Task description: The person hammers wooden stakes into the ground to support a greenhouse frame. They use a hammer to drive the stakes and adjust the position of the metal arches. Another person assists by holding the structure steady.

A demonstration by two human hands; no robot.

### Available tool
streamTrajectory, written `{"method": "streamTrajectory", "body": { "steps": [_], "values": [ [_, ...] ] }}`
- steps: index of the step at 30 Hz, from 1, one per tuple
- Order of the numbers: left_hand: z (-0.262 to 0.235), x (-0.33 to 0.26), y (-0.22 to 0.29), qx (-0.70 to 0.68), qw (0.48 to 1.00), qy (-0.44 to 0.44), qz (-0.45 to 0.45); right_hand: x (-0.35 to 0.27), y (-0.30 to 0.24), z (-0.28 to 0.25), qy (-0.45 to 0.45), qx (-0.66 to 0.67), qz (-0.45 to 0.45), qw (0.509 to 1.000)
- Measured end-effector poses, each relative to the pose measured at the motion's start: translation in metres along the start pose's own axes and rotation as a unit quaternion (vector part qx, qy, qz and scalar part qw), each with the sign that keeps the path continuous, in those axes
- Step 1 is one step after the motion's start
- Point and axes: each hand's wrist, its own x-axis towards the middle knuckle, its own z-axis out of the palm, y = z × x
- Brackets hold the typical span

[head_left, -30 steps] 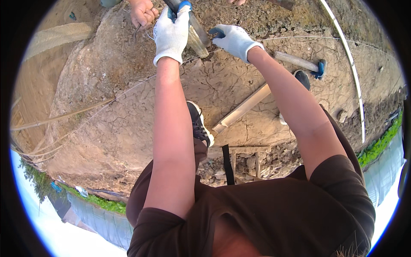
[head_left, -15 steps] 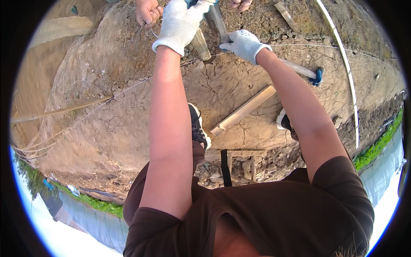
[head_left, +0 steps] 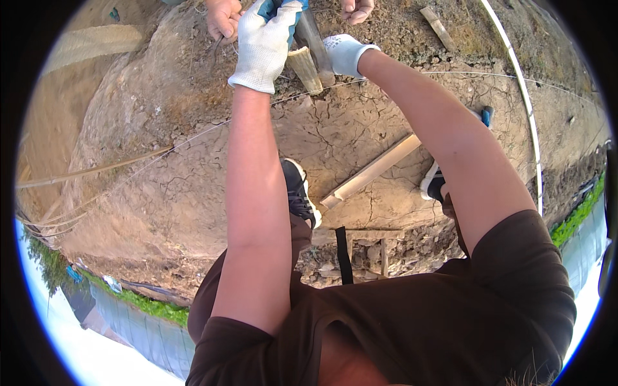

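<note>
Two bare hands (head_left: 224,16) beyond stake (head_left: 304,69)

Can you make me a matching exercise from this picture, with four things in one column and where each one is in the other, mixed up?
Things:
1. left hand
2. right hand
3. wooden plank
4. white pipe

Places:
A. lying flat on the cracked soil between the person's two shoes
B. curving along the ground at the right side
C. gloved, closed round a blue-handled tool at the top
D. gloved, beside the wooden stake, right of it

Pairs: 1-C, 2-D, 3-A, 4-B
</note>
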Motion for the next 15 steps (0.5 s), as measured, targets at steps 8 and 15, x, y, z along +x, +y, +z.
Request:
{"method": "streamTrajectory", "body": {
  "steps": [8,15],
  "values": [
    [0.006,-0.006,-0.001,0.000,1.000,0.022,-0.021,-0.015,0.031,0.019,0.225,0.011,0.055,0.973],
    [0.004,-0.022,-0.026,-0.076,0.997,-0.023,-0.014,-0.175,0.096,-0.046,0.183,0.084,0.223,0.954]
  ]
}}
